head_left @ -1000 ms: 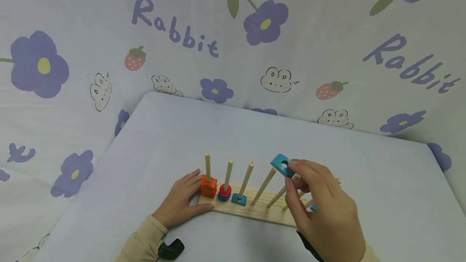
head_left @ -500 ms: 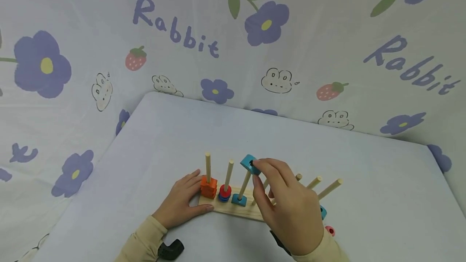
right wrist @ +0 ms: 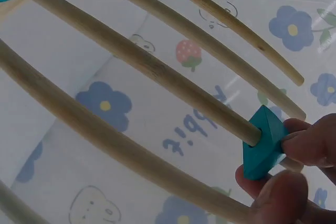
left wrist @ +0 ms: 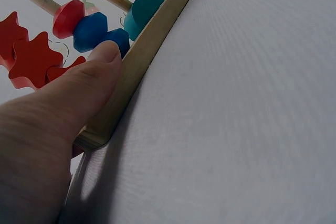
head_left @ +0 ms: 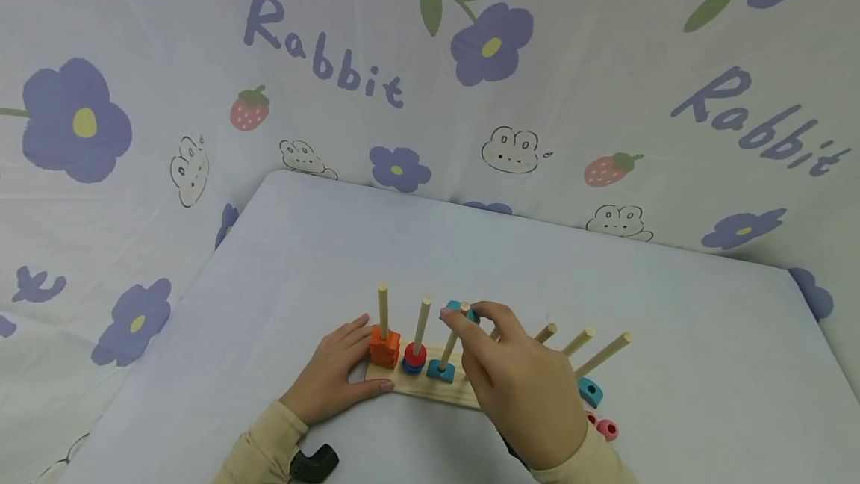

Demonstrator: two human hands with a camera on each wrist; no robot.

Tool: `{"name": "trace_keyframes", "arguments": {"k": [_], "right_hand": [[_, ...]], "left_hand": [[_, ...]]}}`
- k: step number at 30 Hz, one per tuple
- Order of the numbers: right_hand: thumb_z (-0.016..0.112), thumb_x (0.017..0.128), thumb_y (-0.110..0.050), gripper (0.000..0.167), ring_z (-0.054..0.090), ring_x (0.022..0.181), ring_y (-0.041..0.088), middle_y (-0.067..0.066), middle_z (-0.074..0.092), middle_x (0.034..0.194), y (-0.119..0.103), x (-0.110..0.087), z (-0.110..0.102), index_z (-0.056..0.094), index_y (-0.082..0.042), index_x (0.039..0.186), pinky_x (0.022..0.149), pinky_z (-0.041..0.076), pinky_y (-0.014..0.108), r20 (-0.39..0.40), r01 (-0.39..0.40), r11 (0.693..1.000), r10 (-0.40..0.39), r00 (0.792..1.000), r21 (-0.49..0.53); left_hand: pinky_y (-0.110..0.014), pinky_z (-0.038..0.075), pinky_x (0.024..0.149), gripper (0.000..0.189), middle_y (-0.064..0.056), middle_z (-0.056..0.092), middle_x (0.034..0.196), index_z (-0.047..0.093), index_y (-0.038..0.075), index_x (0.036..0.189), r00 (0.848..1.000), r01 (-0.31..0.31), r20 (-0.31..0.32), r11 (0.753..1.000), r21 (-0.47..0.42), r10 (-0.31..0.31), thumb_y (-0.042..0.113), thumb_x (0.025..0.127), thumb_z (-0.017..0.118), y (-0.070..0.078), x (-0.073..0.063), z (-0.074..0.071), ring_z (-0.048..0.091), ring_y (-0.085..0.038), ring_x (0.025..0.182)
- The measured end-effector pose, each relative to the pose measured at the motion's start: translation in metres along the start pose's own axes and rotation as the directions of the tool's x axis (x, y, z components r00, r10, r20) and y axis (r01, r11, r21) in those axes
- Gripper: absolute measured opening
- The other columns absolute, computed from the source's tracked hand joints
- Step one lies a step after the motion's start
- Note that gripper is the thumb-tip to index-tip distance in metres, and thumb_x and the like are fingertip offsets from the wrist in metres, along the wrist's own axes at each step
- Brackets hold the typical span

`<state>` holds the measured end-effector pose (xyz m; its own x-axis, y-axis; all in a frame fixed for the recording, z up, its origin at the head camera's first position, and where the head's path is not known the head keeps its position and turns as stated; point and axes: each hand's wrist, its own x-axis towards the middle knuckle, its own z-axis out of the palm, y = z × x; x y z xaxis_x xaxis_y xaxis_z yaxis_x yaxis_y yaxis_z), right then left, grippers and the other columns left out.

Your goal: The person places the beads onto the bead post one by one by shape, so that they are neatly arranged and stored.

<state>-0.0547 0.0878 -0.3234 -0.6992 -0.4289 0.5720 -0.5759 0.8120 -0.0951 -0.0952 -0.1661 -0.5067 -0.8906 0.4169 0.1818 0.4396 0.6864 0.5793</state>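
Observation:
My right hand (head_left: 531,379) pinches a teal block (right wrist: 266,141) between thumb and fingers. The block is threaded on the top end of the third peg (head_left: 452,342) of a wooden peg board (head_left: 437,392). Another teal block (head_left: 440,371) lies at the foot of that same peg. My left hand (head_left: 339,372) holds the board's left end, its thumb along the front edge and its fingers behind. Beside it, orange star pieces (head_left: 385,349) are stacked on the first peg. A red bead (head_left: 414,352) sits over blue beads (left wrist: 90,32) on the second.
Farther right, several pegs stand bare, partly hidden by my right hand. A loose teal block (head_left: 590,392) and pink beads (head_left: 608,430) lie at the board's right. A black curved object (head_left: 316,463) is by my left sleeve. Patterned cloth (head_left: 437,95) hangs behind the white table (head_left: 376,237).
My right hand has moved left with the teal block and lowered it onto the tip of the third peg. The loose teal block and pink beads at right have come into view. My left hand stays put.

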Motion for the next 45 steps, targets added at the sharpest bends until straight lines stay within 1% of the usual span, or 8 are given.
{"name": "trace_keyframes", "arguments": {"k": [4, 11, 19, 24, 32, 37, 41, 45], "right_hand": [[0.076, 0.078, -0.008, 0.050, 0.023, 0.040, 0.000, 0.008, 0.064, 0.109, -0.004, -0.006, 0.009, 0.064, -0.024, 0.123, 0.037, 0.018, 0.008, 0.078, -0.013, 0.997, 0.019, 0.997, -0.072], [0.081, 0.075, -0.006, 0.045, 0.037, 0.040, 0.003, 0.011, 0.064, 0.101, -0.006, -0.019, 0.038, 0.068, -0.018, 0.117, 0.035, 0.021, 0.011, 0.196, 0.015, 0.990, 0.012, 0.981, -0.139], [0.080, 0.075, -0.005, 0.036, 0.034, 0.041, 0.001, 0.007, 0.062, 0.088, -0.003, -0.038, 0.073, 0.073, -0.020, 0.106, 0.033, 0.021, 0.013, 0.214, 0.019, 0.992, 0.008, 0.977, -0.122], [0.081, 0.075, -0.009, 0.030, 0.041, 0.041, 0.002, 0.007, 0.065, 0.087, -0.003, -0.045, 0.086, 0.074, -0.019, 0.102, 0.033, 0.024, 0.011, 0.237, 0.011, 0.993, 0.018, 0.971, -0.122], [0.083, 0.072, -0.011, 0.029, 0.046, 0.042, 0.003, 0.007, 0.065, 0.086, -0.002, -0.051, 0.094, 0.075, -0.018, 0.099, 0.034, 0.028, 0.012, 0.222, 0.011, 0.993, 0.015, 0.975, -0.117], [0.081, 0.074, -0.012, 0.028, 0.048, 0.043, 0.004, 0.006, 0.065, 0.088, -0.003, -0.054, 0.096, 0.075, -0.018, 0.101, 0.033, 0.029, 0.014, 0.237, 0.002, 0.993, 0.027, 0.971, -0.119], [0.079, 0.078, -0.014, 0.026, 0.055, 0.046, 0.007, 0.006, 0.066, 0.091, -0.002, -0.056, 0.096, 0.073, -0.019, 0.102, 0.032, 0.033, 0.017, 0.246, -0.002, 0.993, 0.032, 0.969, -0.120], [0.075, 0.083, -0.019, 0.024, 0.053, 0.045, 0.006, 0.006, 0.067, 0.103, -0.003, -0.057, 0.092, 0.071, -0.022, 0.106, 0.032, 0.026, 0.015, 0.304, -0.026, 0.993, 0.060, 0.951, -0.116]], "left_hand": [[-0.049, 0.026, 0.114, 0.071, 0.005, 0.049, 0.144, 0.055, 0.021, 0.136, 1.000, -0.004, -0.008, 1.000, -0.002, 0.004, 0.063, 0.080, 0.065, -0.001, 0.000, 0.001, 0.028, -0.020, 0.143], [-0.050, 0.027, 0.113, 0.070, 0.004, 0.049, 0.143, 0.055, 0.021, 0.135, 1.000, -0.018, -0.021, 1.000, -0.004, 0.018, 0.062, 0.080, 0.066, -0.002, -0.001, 0.002, 0.029, -0.021, 0.143], [-0.050, 0.026, 0.113, 0.070, 0.004, 0.048, 0.144, 0.055, 0.021, 0.136, 0.999, -0.029, -0.025, 1.000, -0.011, 0.029, 0.061, 0.080, 0.066, -0.002, -0.001, 0.001, 0.029, -0.022, 0.143], [-0.049, 0.026, 0.114, 0.070, 0.003, 0.048, 0.144, 0.055, 0.020, 0.136, 1.000, -0.022, -0.016, 1.000, -0.006, 0.022, 0.061, 0.081, 0.065, -0.002, -0.001, 0.000, 0.029, -0.021, 0.143], [-0.051, 0.028, 0.113, 0.069, 0.003, 0.049, 0.143, 0.056, 0.020, 0.135, 0.999, -0.035, -0.025, 0.999, -0.002, 0.035, 0.060, 0.080, 0.067, -0.001, 0.000, 0.000, 0.031, -0.023, 0.142], [-0.051, 0.028, 0.112, 0.069, 0.002, 0.050, 0.142, 0.056, 0.019, 0.134, 0.998, -0.044, -0.040, 0.999, -0.001, 0.044, 0.059, 0.080, 0.068, -0.001, 0.000, 0.000, 0.032, -0.023, 0.142], [-0.053, 0.029, 0.111, 0.069, 0.000, 0.050, 0.142, 0.057, 0.017, 0.134, 0.998, -0.047, -0.046, 0.999, -0.002, 0.047, 0.057, 0.079, 0.070, 0.001, 0.000, 0.000, 0.033, -0.025, 0.141], [-0.053, 0.029, 0.111, 0.069, -0.001, 0.050, 0.143, 0.056, 0.017, 0.135, 0.998, -0.043, -0.041, 0.999, -0.001, 0.043, 0.056, 0.080, 0.070, 0.001, 0.000, 0.000, 0.032, -0.025, 0.141]]}}
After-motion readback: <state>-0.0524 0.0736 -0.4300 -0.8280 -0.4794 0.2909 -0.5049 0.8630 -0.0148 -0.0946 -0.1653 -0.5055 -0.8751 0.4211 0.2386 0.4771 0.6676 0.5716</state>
